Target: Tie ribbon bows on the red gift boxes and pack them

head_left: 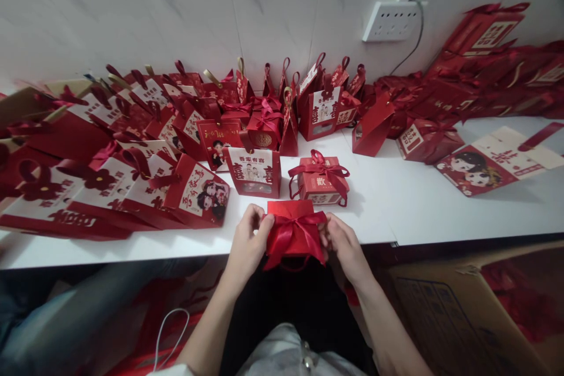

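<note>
A small red gift box point(278, 209) sits at the table's front edge, partly over my lap, with a dark red satin ribbon point(294, 230) tied in a bow across it. My left hand point(255, 229) pinches the bow's left loop between thumb and fingers. At the other side my right hand point(341, 238) has its fingers closed at the bow's right loop; its fingertips are partly hidden. Just behind stands another red box with a ribbon bow point(321, 179). To its left is an upright red gift box with a white printed panel point(252, 171).
Rows of red gift boxes point(198, 197) crowd the left and back of the white table point(418, 205). A house-shaped box point(489, 161) lies at the right. A power strip point(392, 22) is on the wall. Below right stands a cardboard carton point(440, 305) with red items inside.
</note>
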`<action>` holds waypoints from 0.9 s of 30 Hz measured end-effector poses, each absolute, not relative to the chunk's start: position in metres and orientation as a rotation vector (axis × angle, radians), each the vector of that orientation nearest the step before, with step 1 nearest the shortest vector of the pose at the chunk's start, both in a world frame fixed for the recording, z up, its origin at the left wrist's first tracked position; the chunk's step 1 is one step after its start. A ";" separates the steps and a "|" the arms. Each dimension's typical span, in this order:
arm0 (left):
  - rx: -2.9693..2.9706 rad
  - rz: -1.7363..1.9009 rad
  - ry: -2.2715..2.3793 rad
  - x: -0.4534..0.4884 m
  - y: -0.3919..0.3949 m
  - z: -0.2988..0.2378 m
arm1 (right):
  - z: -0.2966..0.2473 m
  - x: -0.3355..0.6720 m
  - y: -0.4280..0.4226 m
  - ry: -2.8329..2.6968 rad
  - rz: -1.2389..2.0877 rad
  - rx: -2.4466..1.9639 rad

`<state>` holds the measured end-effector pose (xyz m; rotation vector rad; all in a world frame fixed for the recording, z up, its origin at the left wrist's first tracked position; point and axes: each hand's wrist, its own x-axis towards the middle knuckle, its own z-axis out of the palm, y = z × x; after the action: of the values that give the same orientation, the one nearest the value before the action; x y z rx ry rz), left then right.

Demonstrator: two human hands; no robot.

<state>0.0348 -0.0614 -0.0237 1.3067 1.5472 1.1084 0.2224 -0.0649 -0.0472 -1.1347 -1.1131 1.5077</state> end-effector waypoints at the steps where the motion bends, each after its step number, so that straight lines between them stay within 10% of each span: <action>1: 1.299 1.145 1.547 0.034 -0.061 -0.022 | -0.043 0.226 -0.068 -1.184 1.492 -1.158; 27: 1.335 0.901 1.569 0.050 -0.055 -0.007 | -0.009 0.212 -0.108 -2.147 0.456 -1.412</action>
<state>0.0500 -0.0554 -0.0074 1.3348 1.5686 0.9014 0.2124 -0.1076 -0.0093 -1.4122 -2.1469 0.4560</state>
